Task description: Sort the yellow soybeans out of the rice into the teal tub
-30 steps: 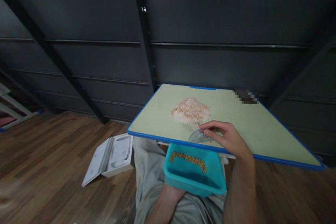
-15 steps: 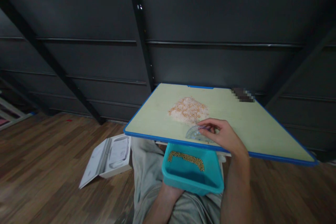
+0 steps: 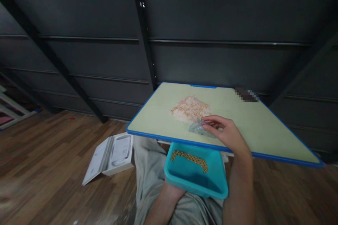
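Observation:
My right hand (image 3: 227,134) rests on the pale green table top (image 3: 163,119), fingers pinching a clear blue protractor (image 3: 198,128). The protractor lies flat just in front of a heap of white and orange grains (image 3: 190,108). Below the table's near blue edge, a teal plastic bin (image 3: 195,175) holds a row of yellow grains along its far side. My left hand (image 3: 173,190) holds the bin from underneath; only the wrist and part of the hand show.
An open white box (image 3: 111,156) lies on the wooden floor to the left. A dark wall with metal bars and a post (image 3: 144,31) stands behind the table. A small dark object (image 3: 246,95) sits at the table's far right corner. My grey-trousered lap is under the bin.
My right hand has slid the protractor away from the table's near edge toward the grain heap. The bin stays in the same place under the edge.

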Motion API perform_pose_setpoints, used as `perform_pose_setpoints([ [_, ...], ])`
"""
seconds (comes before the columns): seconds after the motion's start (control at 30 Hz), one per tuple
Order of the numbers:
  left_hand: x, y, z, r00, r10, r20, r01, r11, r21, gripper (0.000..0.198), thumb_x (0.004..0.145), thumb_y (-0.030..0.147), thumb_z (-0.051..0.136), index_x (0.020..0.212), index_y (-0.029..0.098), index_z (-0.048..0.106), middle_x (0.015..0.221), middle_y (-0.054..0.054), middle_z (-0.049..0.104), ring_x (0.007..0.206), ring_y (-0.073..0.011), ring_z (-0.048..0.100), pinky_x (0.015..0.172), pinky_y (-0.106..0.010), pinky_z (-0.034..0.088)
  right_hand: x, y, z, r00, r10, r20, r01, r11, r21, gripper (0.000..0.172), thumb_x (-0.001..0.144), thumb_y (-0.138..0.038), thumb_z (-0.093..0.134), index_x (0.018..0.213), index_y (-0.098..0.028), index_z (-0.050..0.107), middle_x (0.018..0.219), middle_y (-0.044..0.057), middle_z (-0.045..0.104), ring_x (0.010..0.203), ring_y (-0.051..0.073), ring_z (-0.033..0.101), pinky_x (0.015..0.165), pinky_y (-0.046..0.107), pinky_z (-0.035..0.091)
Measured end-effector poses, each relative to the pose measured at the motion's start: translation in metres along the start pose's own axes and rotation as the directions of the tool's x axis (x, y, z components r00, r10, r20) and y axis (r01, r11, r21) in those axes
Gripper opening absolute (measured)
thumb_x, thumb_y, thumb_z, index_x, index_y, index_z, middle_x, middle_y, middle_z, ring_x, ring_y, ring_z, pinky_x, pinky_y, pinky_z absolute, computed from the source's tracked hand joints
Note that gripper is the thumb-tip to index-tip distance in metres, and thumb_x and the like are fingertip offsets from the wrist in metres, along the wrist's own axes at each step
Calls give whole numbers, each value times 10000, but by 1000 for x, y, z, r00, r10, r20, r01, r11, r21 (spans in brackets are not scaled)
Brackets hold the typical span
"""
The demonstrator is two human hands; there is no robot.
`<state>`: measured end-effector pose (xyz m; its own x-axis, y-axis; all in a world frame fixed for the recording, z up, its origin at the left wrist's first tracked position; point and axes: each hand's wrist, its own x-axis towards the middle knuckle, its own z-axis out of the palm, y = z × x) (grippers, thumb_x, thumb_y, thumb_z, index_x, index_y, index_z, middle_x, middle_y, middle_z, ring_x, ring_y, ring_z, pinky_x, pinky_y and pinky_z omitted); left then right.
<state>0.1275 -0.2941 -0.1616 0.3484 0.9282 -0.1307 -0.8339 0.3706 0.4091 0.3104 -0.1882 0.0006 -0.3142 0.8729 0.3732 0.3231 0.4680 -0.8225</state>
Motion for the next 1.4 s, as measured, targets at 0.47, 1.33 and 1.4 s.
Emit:
perform_pose_setpoints([
  [0.47,-3,1,7,999,3,50,1,997,-82,353,933,405,485,983,285,813,1072,-28,847,1284,-271,640,1139,-510,411,3,6,-3,965,-162,-207,138,982,-129,206,938,-307,630,1073,-241,771,1110,70,771,1024,250,699,891,385,525],
  [1.33,-3,5,18,985,34,171,-19,996,-86,308,925,388,536,1026,278,805,1057,-35,851,1272,-277,647,1207,-512,342,4,7,-2,981,-155,-114,139,981,-138,232,961,-299,613,1113,-233,776,1185,70,764,1105,245,700,985,398,526],
  [1.4,-3,2,11,989,48,139,-38,996,-75,339,941,392,508,1069,257,792,1105,-45,840,1290,-269,636,1200,-503,349,4,6,-2,983,-153,-103,139,982,-128,231,962,-284,610,1119,-238,774,1197,65,760,1120,241,695,990,387,522],
])
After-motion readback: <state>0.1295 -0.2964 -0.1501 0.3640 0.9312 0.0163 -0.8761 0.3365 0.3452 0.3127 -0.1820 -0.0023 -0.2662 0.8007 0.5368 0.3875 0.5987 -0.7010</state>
